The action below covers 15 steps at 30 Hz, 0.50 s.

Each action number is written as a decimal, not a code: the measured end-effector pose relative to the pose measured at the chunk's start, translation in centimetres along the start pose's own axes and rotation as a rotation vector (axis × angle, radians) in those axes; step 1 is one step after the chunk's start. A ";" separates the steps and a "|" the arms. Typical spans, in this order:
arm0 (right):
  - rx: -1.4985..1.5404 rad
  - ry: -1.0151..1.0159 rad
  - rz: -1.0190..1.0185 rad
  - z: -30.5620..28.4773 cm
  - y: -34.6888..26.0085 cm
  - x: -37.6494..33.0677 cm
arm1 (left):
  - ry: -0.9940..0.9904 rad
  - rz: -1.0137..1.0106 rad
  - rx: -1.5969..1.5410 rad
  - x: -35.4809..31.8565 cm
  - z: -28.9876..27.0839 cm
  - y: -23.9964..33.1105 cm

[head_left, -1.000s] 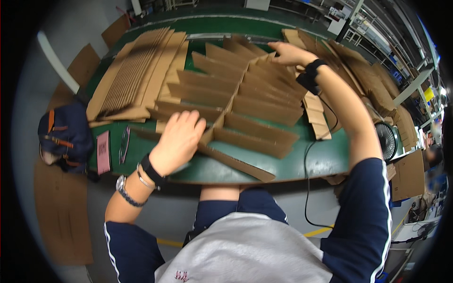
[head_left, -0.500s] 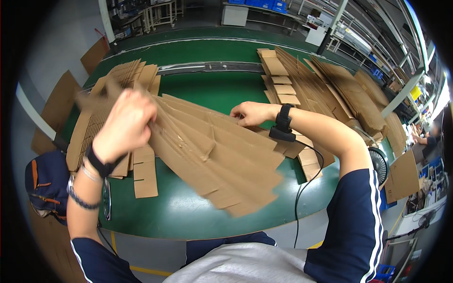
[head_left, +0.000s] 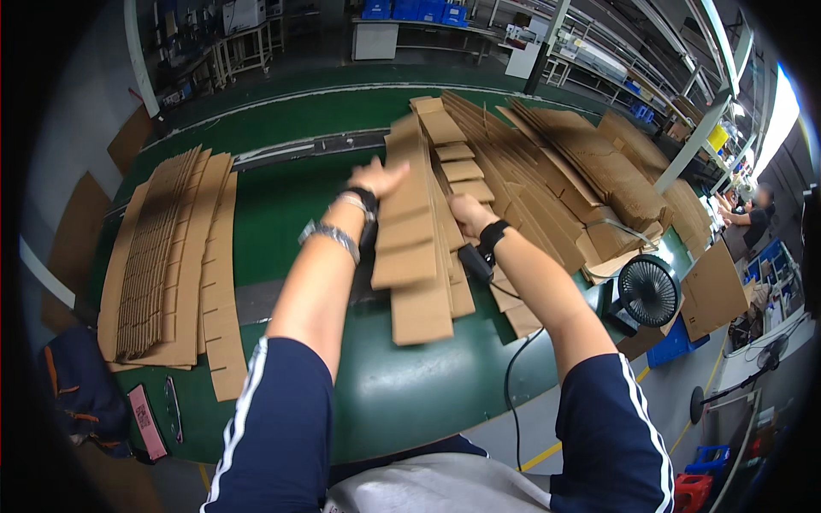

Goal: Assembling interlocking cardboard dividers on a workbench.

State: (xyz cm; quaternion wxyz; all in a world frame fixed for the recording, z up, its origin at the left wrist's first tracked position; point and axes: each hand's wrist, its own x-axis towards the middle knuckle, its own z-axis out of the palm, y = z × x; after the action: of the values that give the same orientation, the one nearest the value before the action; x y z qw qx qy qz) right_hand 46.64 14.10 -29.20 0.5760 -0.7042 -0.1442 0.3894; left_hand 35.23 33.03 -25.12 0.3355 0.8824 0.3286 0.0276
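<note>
A bundle of flat brown cardboard strips [head_left: 405, 244] stands in front of me at the middle of the table, its pieces overlapping in uneven steps. My left hand [head_left: 378, 178] rests against the bundle's left edge, fingers stretched and thumb over the face. On the other side, my right hand [head_left: 470, 215] is closed at the bundle's right edge; its fingertips are partly hidden. Just beyond the right hand lies a row of stepped cardboard pieces [head_left: 466, 169]. A black device [head_left: 475, 263] with a cable is strapped at my right wrist.
Slotted cardboard dividers [head_left: 158, 256] are stacked on the left of the green table [head_left: 376, 385]. More cardboard sheets [head_left: 590, 162] pile up at the right. A black fan [head_left: 647, 291] stands at the right edge. A pink card [head_left: 147, 421] and a dark bag [head_left: 81, 385] are at lower left.
The cardboard bundle has swung from slanted and spread out to nearly upright, lengthwise away from me. My left hand has moved right and opened against it; my view has shifted rightward.
</note>
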 end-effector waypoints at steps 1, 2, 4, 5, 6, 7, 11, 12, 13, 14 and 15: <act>0.112 -0.007 -0.001 -3.5 1.8 2.1 | -0.061 0.011 0.030 -0.8 2.5 1.9; 0.194 -0.034 -0.021 -1.1 0.8 1.8 | -0.020 -0.016 -0.084 0.0 3.8 -0.8; 0.259 -0.089 0.009 0.8 -0.9 0.2 | 0.053 -0.027 -0.248 -1.7 4.6 -0.2; 0.236 -0.152 0.043 1.2 -1.9 0.4 | 0.096 0.020 -0.371 -1.6 4.7 -0.1; 0.180 -0.222 -0.070 1.7 -2.8 1.0 | 0.160 0.067 -0.573 -0.4 4.8 -0.8; 0.125 -0.272 -0.177 1.2 -3.0 2.0 | 0.243 0.105 -0.673 -0.7 4.8 0.4; -0.257 -0.075 -0.095 0.0 -4.5 3.2 | 0.478 0.106 -0.363 -0.6 3.0 4.3; -0.252 -0.081 -0.054 -0.9 -4.5 2.7 | 0.445 0.085 -0.329 0.2 3.4 4.3; -0.254 -0.116 -0.024 -0.1 -6.1 0.9 | 0.458 0.074 -0.326 1.8 4.0 2.2; -0.388 -0.205 -0.027 0.3 -7.9 -0.5 | 0.377 0.067 -0.274 4.3 5.5 -0.7; -0.521 -0.277 -0.022 -0.7 -9.4 -2.0 | 0.280 0.067 -0.229 5.9 7.0 -2.1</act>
State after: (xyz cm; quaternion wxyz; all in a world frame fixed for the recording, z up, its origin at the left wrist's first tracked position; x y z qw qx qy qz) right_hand 48.18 15.09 -19.74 0.3546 -0.7669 -0.3242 0.4255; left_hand 40.53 33.68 -32.85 0.3838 0.8365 0.3369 0.1986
